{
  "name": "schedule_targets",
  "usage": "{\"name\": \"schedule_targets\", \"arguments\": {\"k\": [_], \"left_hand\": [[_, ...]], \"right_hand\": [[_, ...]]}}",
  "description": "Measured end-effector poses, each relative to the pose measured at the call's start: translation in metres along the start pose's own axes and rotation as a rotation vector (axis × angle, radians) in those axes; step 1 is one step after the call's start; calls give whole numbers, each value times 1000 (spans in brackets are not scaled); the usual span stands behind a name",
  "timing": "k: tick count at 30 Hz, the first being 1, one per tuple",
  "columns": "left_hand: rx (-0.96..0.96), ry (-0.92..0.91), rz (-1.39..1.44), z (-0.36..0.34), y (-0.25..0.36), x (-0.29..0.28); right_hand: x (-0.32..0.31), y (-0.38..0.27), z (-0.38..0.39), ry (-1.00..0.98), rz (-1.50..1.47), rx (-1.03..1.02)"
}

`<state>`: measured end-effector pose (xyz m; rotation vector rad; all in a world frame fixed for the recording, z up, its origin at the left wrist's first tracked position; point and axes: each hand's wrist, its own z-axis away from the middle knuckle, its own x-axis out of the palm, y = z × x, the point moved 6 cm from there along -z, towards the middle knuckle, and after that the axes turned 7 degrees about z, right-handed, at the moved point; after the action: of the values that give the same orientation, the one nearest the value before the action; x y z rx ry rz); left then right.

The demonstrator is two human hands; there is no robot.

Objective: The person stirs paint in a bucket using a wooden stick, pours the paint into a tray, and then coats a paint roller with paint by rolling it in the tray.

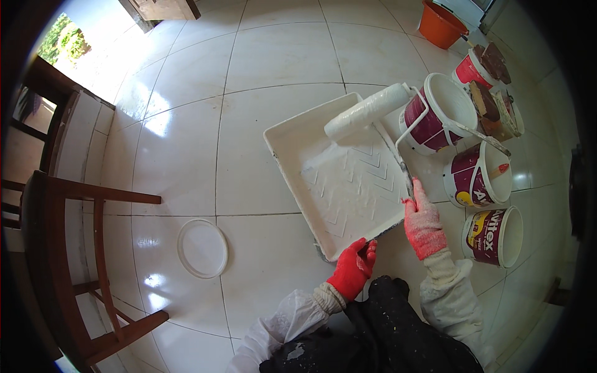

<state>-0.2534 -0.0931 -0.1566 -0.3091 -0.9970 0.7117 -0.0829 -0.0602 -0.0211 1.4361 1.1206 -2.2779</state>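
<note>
A white paint tray (324, 227) with a ridged, paint-wet bottom lies tilted on the floor in front of me. My left hand (354, 268), in a red work glove, curls its fingers over the tray's near edge. At the tray's right edge, my right hand (425, 219) in a paint-whitened red glove grips the side, its fingers pointing away from me. A paint roller (368, 112) coated in white lies across the far right part of the tray. Its wire frame and handle reach right over an open maroon-and-white paint bucket (426, 118).
At right stand two smaller paint buckets (463, 180) (484, 236), one holding a red-tipped tool. Behind them are containers with brown blocks (494, 62) on top and an orange bucket (440, 28). A round white lid (203, 248) and wooden chair (102, 261) are at left.
</note>
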Motion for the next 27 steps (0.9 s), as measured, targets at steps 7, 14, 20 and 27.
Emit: {"name": "schedule_targets", "arguments": {"k": [7,14,20,27], "left_hand": [[87,30,-13,-1,1,0],[99,49,-19,-2,2,-1],[81,41,-46,0,2,0],[90,-18,-42,-4,-1,-1]], "right_hand": [[24,-9,-13,127,8,-240],[14,-6,16,-14,7,-153],[8,8,3,-65,85,-34],[21,-18,-9,89,82,-282]]}}
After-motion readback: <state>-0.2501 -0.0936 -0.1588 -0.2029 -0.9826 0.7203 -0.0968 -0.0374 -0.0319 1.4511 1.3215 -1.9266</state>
